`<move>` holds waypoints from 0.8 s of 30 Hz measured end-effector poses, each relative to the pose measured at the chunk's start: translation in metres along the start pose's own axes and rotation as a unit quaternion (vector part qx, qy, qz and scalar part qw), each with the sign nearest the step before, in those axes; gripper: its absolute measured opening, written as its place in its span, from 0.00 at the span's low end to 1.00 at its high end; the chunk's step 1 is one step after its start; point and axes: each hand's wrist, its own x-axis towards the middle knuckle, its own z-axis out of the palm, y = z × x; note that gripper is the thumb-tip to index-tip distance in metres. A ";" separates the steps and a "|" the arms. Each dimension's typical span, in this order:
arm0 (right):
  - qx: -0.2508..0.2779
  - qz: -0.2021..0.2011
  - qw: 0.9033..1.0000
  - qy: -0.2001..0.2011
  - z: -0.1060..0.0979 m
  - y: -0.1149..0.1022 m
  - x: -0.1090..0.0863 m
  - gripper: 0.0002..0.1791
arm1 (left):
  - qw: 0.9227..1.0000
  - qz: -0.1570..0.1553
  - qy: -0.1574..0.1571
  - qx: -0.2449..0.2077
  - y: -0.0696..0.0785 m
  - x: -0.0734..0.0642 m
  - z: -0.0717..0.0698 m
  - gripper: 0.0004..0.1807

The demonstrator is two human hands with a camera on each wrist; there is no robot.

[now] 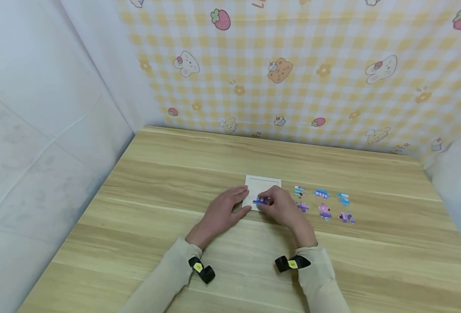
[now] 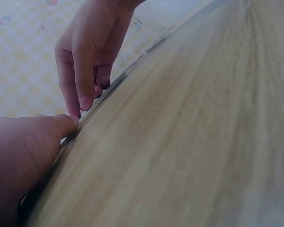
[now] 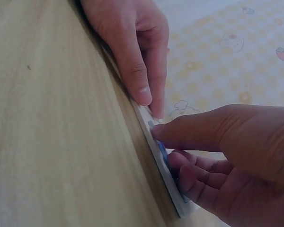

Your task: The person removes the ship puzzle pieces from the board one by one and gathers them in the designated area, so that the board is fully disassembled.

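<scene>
A small white puzzle board (image 1: 258,186) with a thin outline near its edge lies on the table. On its lower part is a purple and blue jigsaw puzzle piece (image 1: 259,201), pinched at its right side by the thumb and fingers of my right hand (image 1: 284,208). In the right wrist view, a blue strip of that piece (image 3: 162,150) shows beside the thumb, low against the board. My left hand (image 1: 223,211) rests at the board's left edge, its fingers extended and the thumb apart from them. The right fingers hide part of the piece.
Right of the board lie several loose puzzle pieces in two rows, among them a blue one (image 1: 322,194), a pink one (image 1: 324,209) and a purple one (image 1: 347,217). The wooden table (image 1: 168,182) meets a checked curtain (image 1: 254,95) at the back.
</scene>
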 end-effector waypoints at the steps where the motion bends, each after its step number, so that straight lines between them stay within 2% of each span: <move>1: -0.003 -0.001 1.000 0.000 0.000 0.001 0.000 0.16 | 1.000 -0.001 0.000 0.001 0.000 0.000 0.000 0.31; 10: 0.001 -0.006 1.000 -0.001 0.003 0.005 0.004 0.09 | 1.000 0.007 0.004 -0.001 0.001 -0.001 0.000 0.31; 17: 0.021 0.004 1.000 0.001 0.004 0.007 0.004 0.11 | 1.000 0.008 0.008 0.000 0.001 -0.001 0.001 0.31; 24: 0.015 -0.010 1.000 0.005 0.002 0.009 0.003 0.10 | 1.000 0.008 0.007 0.003 0.001 0.001 0.002 0.30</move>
